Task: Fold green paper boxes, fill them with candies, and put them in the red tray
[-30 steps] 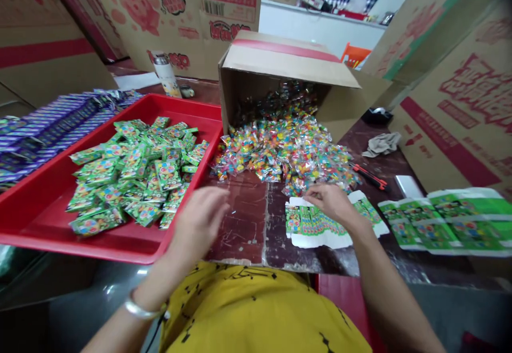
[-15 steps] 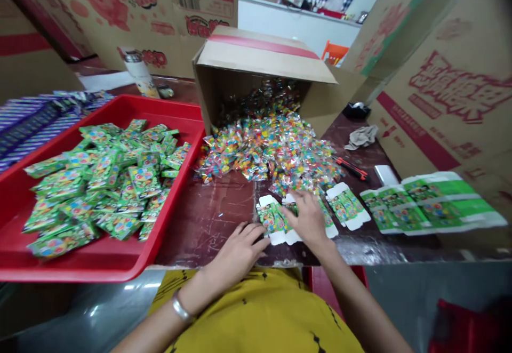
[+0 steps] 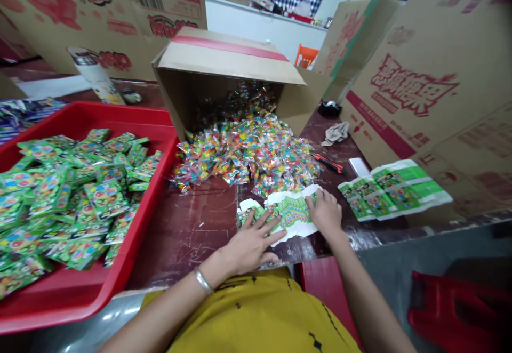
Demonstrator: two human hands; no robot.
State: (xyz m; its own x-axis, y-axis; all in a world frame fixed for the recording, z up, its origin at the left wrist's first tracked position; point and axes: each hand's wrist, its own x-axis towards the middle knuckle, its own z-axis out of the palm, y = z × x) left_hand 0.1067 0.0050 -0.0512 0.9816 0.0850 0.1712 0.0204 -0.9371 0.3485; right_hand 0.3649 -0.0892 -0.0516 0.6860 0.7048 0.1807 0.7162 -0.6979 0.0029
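Left hand (image 3: pixel 248 245) is now lying spread over the flat cartons (image 3: pixel 296 215) on the bench (image 3: pixel 180 230), right hand's (image 3: pixel 327 215) resting loosely spread at their right end, and that bunch isn't sitting apart anymore.

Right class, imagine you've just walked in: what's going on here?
A person has both hands at a row of flat green cartons on a dark red table. The left hand lies spread over the left part; the right hand is at the right end. Beyond, clear packets of colourful pieces spill from a cardboard box. Green boxes fill much of a red tray at left.
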